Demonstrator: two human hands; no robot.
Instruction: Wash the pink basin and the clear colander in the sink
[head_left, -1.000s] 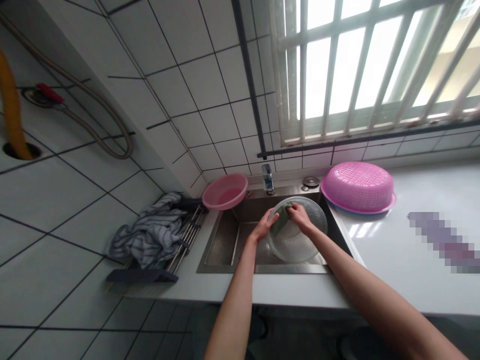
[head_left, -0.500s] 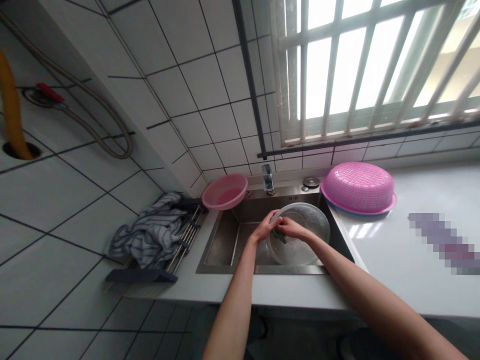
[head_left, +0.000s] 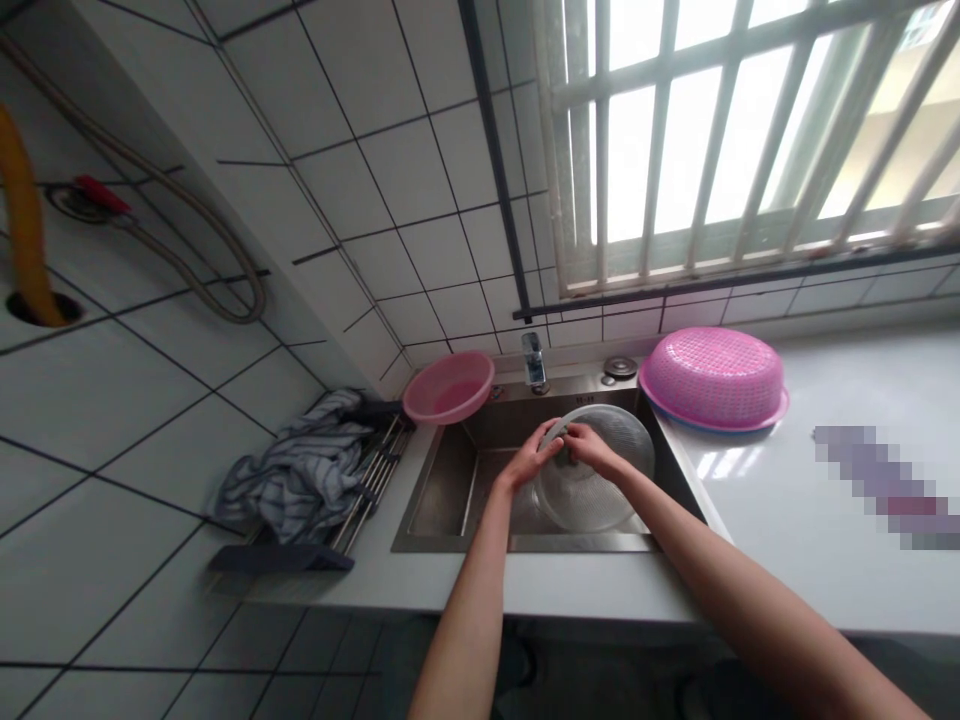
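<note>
A clear plastic colander bowl (head_left: 607, 480) stands tilted in the steel sink (head_left: 442, 490). My left hand (head_left: 532, 458) grips its left rim, fingers closed on the edge. My right hand (head_left: 589, 448) is closed and pressed against the bowl near the rim, right beside the left hand. A green scrub pad showed under it in the earlier frames; now my fingers hide it almost fully.
A pink basin (head_left: 448, 386) sits at the sink's back left corner, a faucet (head_left: 534, 358) behind the sink. A pink basket (head_left: 712, 378) lies upside down on the white counter (head_left: 787, 520). A striped cloth (head_left: 300, 470) lies on a drying rack to the left.
My right hand slid from the bowl's upper rim down into it, then back up to the rim by my left hand. The green pad went from plainly visible to mostly hidden.
</note>
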